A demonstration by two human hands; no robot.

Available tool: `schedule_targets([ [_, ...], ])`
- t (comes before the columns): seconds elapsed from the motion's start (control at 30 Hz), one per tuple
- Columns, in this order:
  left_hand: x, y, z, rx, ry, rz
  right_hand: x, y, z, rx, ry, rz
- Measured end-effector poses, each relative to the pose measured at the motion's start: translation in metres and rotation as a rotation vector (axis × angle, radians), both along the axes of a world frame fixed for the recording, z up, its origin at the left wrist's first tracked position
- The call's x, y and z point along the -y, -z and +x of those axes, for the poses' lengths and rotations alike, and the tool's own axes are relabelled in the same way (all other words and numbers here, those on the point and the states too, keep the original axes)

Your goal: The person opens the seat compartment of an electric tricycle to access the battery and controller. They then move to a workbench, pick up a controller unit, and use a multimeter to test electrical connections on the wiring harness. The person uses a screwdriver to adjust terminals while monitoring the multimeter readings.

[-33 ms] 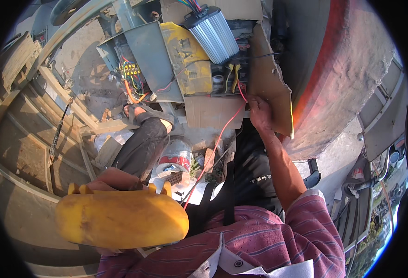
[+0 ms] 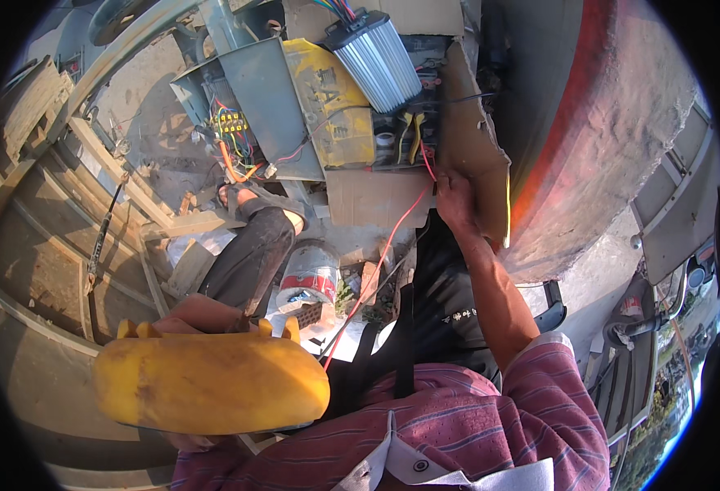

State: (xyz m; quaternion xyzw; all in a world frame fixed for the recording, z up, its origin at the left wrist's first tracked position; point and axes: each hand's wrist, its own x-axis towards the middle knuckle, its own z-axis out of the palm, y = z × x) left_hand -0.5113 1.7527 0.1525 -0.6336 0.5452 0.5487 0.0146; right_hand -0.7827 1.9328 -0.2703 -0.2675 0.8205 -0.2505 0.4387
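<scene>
My right hand [image 2: 455, 199] is closed at the lower left edge of a raised cardboard flap [image 2: 476, 164]. Its fingers pinch a red wire [image 2: 391, 237]; one stretch goes up to the dark battery tray [image 2: 401, 159], the other down to a yellow rounded casing [image 2: 212, 383] with short prongs. The casing is close in front, and its face is hidden. My left hand [image 2: 200, 313] shows partly behind it near my knee; its fingers are mostly covered. Yellow-handled pliers [image 2: 411, 135] lie on the tray, below a finned silver controller box [image 2: 374, 61].
An opened metal box [image 2: 261, 110] with a yellow terminal block [image 2: 230, 123] and loose coloured wires stands ahead. Below are a white bucket [image 2: 309, 274] and broken bricks [image 2: 368, 282]. A wooden frame [image 2: 122, 188] is at left; a rough red-edged panel [image 2: 605, 147] rises at right.
My right hand has shifted slightly left, and the flap's lower edge has moved left with it. The yellow casing has also moved a little left.
</scene>
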Motion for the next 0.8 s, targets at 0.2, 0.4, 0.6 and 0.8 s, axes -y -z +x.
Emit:
schedule_targets([
  [0.2, -0.003, 0.000, 0.004, -0.063, -0.101, -0.034, 0.018, 0.038, 0.011, -0.127, -0.026, 0.172],
  [0.4, -0.005, 0.004, 0.008, -0.110, -0.146, -0.032, 0.016, 0.050, 0.007, -0.106, -0.037, 0.190],
  [0.6, -0.007, 0.003, 0.012, -0.126, -0.182, -0.023, 0.009, 0.042, 0.004, 0.016, 0.110, 0.262],
  [0.8, -0.011, 0.009, 0.012, -0.167, -0.208, -0.008, 0.009, -0.019, -0.001, 0.358, 0.437, -0.018],
])
